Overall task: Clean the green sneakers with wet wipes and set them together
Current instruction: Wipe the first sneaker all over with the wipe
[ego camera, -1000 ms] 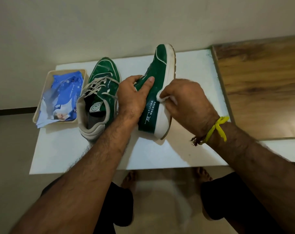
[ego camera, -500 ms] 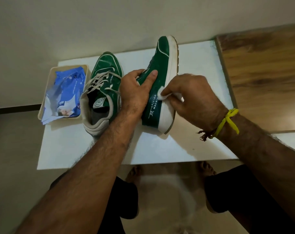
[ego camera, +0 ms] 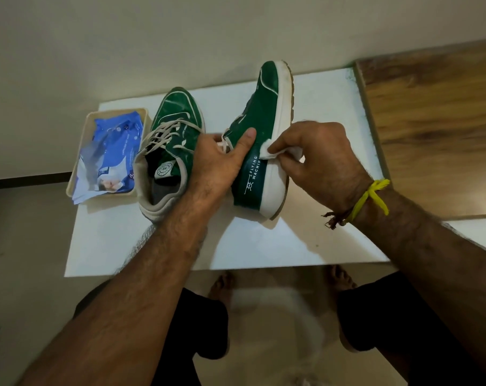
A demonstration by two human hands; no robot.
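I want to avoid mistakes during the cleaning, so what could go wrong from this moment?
1. The tilted sneaker stands on its side edge, steadied only by the left hand; it may tip if that hold loosens.
2. The right hand presses a small wet wipe; it could smear dirt onto the white sole.
3. The other sneaker sits beside the left arm and might get pushed toward the tray.

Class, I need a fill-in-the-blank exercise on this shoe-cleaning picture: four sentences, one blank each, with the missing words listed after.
1. The right hand pinches a white ____ against the tilted sneaker.
2. The left hand steadies that sneaker, whose side reads "FLYING ____".
3. The other sneaker stands on the white ____.
4. The blue wipes pack lies in a beige ____.

Missing words: wipe; MACHINE; table; tray
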